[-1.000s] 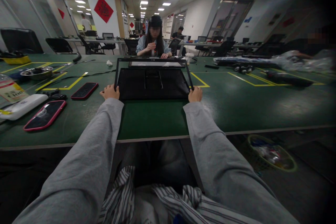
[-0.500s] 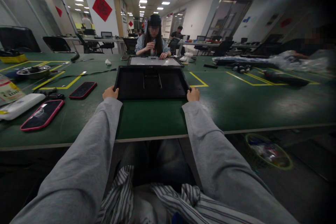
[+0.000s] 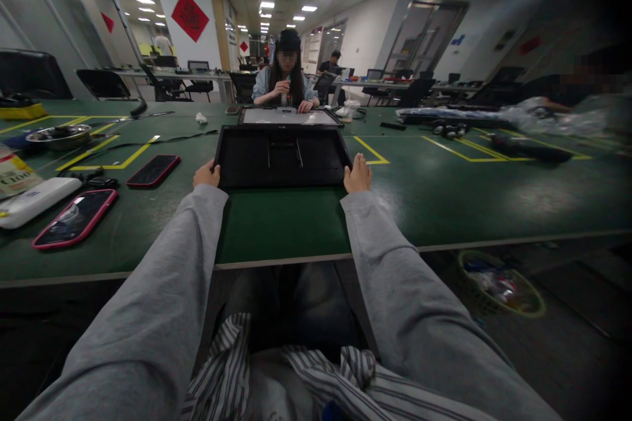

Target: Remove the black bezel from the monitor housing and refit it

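Observation:
A black shallow rectangular case [image 3: 247, 161] lies on the green table in front of me, perhaps a monitor housing; I cannot make out its exact kind. Two thin light strips run up its middle. My left hand [image 3: 206, 175] is closed around its left edge near the front corner. At the right edge, my right hand [image 3: 359, 174] is open, fingers stretched up and apart, the palm side against the case or just beside it. A flat panel [image 3: 291, 116] with a grey face lies directly behind the case.
On the left lie two phones [image 3: 153, 171], a white device [image 3: 42, 202] and a metal bowl [image 3: 59, 136]. A person [image 3: 285, 79] sits across the table [image 3: 281, 230]. Dark objects [image 3: 530, 147] and clear plastic wrap [image 3: 538, 115] are on the right. Below stands a basket [image 3: 501, 283].
My right hand has loosened from the case's right edge, and its fingers have straightened upward. My left hand keeps its hold. The view has shifted slightly.

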The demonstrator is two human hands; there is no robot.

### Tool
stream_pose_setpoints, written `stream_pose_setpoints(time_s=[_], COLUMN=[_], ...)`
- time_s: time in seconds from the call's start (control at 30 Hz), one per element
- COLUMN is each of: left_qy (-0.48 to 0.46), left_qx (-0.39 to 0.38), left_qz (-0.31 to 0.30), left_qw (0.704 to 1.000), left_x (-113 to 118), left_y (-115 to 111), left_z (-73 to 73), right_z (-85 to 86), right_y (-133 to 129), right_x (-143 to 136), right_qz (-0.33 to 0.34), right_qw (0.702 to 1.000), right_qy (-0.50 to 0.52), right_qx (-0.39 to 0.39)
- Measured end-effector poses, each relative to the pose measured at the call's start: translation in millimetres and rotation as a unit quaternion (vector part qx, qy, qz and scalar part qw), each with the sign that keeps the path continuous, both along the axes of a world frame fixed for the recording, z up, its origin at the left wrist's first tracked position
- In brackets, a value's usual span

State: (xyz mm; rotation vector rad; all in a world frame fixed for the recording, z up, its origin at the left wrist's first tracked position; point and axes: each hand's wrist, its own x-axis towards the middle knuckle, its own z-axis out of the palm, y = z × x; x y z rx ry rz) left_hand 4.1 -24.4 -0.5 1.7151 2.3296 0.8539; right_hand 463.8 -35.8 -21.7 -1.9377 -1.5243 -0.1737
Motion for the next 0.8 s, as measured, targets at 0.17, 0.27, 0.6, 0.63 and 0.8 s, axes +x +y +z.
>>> stream_pose_setpoints(time_s=[0.17, 0.27, 0.6, 0.63, 0.8], left_qy=[0.038, 0.084, 0.191, 0.192, 0.181], left_qx=[0.072, 0.145, 0.061, 0.044, 0.002], left_qz=[0.014, -0.022, -0.270, -0.275, -0.257], left_qw=[0.997, 0.986, 0.942, 0.941, 0.949], left_x=[14, 41, 179, 181, 155], left_y=[-20, -32, -20, -17, -5], left_z=[16.2, 30.0, 1.2, -0.8, 23.3], right_z=[3.9, 9.8, 6.5, 5.8, 24.7], right_y=[-7, -10, -1, 0, 15], right_x=[-6, -19, -142, -146, -118], right_qz=[0.011, -0.004, 0.196, 0.206, 0.197], right_qw=[1.000, 0.999, 0.967, 0.964, 0.963], right_qy=[-0.022, -0.040, -0.155, -0.161, -0.151], right_qx=[-0.014, 0.006, -0.037, -0.049, -0.106])
